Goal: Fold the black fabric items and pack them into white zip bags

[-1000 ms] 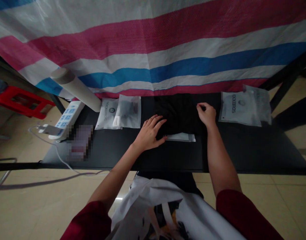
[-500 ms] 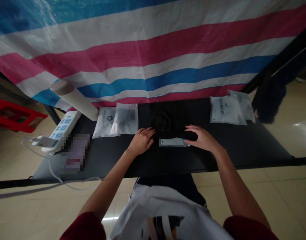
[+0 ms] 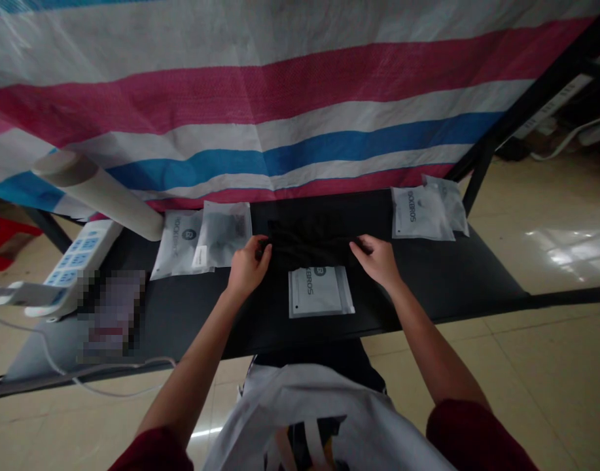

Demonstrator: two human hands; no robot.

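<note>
A piece of black cloth [image 3: 309, 243] is stretched between my two hands, dark against the black table [image 3: 265, 320]. My left hand [image 3: 247, 267] pinches its left end, thumb and fingers pressed together. At the other end, my right hand [image 3: 379, 263] grips the cloth between thumb and fingers. The cloth's exact kind is too dark to make out. Just in front of it lies a flat translucent zip bag [image 3: 324, 297] with printed lettering, its far edge under or behind the cloth.
To the left are two overlapping bags [image 3: 226, 229], a white bottle [image 3: 116, 199], a power strip [image 3: 81, 252] with a charger [image 3: 29, 294], and a blurred-out phone-like slab [image 3: 114, 314]. More bags [image 3: 420, 216] lie at right. A striped tarp [image 3: 304, 144] hangs behind.
My hands have closed on the black cloth and drawn it wider, away from me. More of the bag in front now shows. The camera view has shifted toward the right.
</note>
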